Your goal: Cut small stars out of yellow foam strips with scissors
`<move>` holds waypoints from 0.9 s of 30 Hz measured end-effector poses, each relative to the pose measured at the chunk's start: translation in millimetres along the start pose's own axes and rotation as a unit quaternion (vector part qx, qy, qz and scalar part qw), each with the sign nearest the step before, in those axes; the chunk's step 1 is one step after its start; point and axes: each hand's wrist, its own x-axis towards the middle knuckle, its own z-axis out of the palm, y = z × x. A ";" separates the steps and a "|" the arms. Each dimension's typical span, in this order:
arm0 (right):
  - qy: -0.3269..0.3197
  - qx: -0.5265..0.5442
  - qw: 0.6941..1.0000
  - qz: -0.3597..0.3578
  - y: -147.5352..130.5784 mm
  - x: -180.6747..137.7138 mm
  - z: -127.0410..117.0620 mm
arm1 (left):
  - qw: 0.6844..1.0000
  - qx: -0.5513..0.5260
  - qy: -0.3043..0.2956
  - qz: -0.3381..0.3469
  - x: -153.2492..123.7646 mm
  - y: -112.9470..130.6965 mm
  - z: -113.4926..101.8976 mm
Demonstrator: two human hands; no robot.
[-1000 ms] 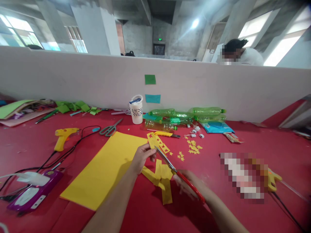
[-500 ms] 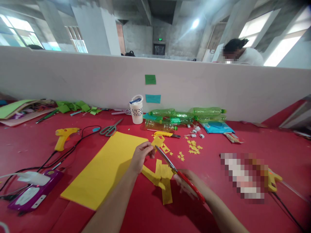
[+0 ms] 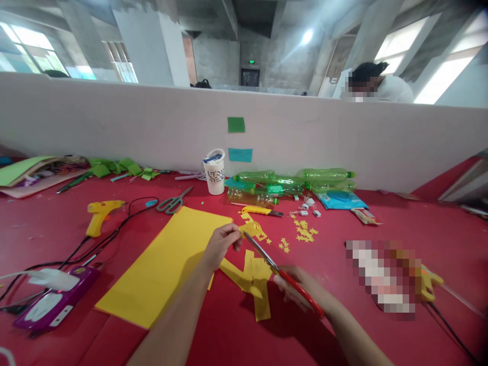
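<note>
Between the fingertips of my left hand (image 3: 224,241) is a small piece of yellow paper (image 3: 248,229). My right hand (image 3: 295,290) is wrapped round the red handles of a pair of scissors (image 3: 263,252), whose blade tips point up and left at that paper. Under the hands lie several yellow paper strips (image 3: 261,284) on the red table. Small yellow stars (image 3: 305,233) are scattered beyond the scissors. A large yellow sheet (image 3: 163,259) lies to the left, partly beneath my left forearm.
Behind the hands are a yellow utility knife (image 3: 259,210), green plastic bottles (image 3: 282,183) and a white cup (image 3: 215,173). On the left lie grey scissors (image 3: 173,203), a yellow glue gun (image 3: 101,213) with its cable, and a purple power strip (image 3: 57,300). Another glue gun (image 3: 429,284) is at right.
The yellow paper in my left hand has turned and now lies lower and flatter by the blade tips. Both hands have stayed almost in place.
</note>
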 end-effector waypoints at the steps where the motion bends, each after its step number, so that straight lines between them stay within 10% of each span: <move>1: -0.001 -0.003 1.000 0.006 -0.5 0.1 -0.1 | 1.000 0.000 -0.002 -0.001 0.0 0.2 -0.2; 27: 0.013 -0.046 0.998 -0.032 5.8 2.6 -1.3 | 1.000 -0.013 -0.014 -0.015 -0.5 -0.7 3.8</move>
